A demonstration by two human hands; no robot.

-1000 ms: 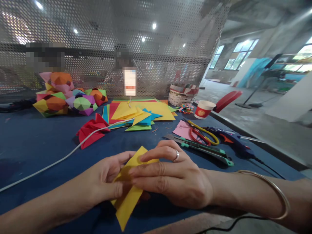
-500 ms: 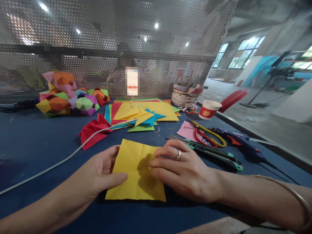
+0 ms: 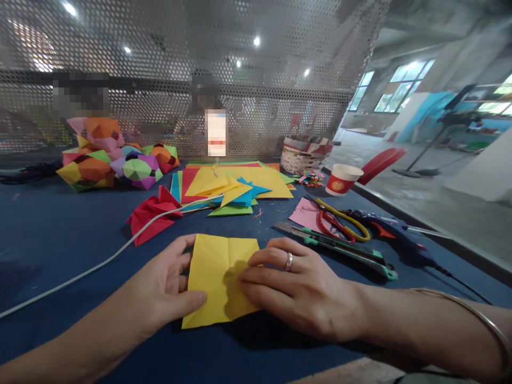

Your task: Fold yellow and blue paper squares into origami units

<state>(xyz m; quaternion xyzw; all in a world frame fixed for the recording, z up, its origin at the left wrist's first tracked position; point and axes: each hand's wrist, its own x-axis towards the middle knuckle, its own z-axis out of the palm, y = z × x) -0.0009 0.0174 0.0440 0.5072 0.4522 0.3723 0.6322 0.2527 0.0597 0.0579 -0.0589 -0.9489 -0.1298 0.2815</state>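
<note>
A creased yellow paper square [image 3: 214,274] lies flat on the blue table [image 3: 60,234] in front of me. My left hand [image 3: 164,290] holds its left edge, thumb pressed on the lower left part and fingers curled behind. My right hand [image 3: 296,288], with a ring on one finger, rests on the paper's right side, fingertips pressing it down. A thin bangle [image 3: 476,320] sits on my right forearm.
A stack of coloured sheets [image 3: 232,189] and red folded paper [image 3: 150,216] lie ahead. Folded paper shapes [image 3: 112,157] pile at the back left. A utility knife [image 3: 340,250], scissors [image 3: 340,221], glue gun [image 3: 396,234], paper cup [image 3: 342,178] and white cable [image 3: 100,261] are around. A perforated screen [image 3: 180,80] stands behind.
One second ago the yellow paper was folded and held up between both hands. Now it is spread out flat on the table with both hands on its sides.
</note>
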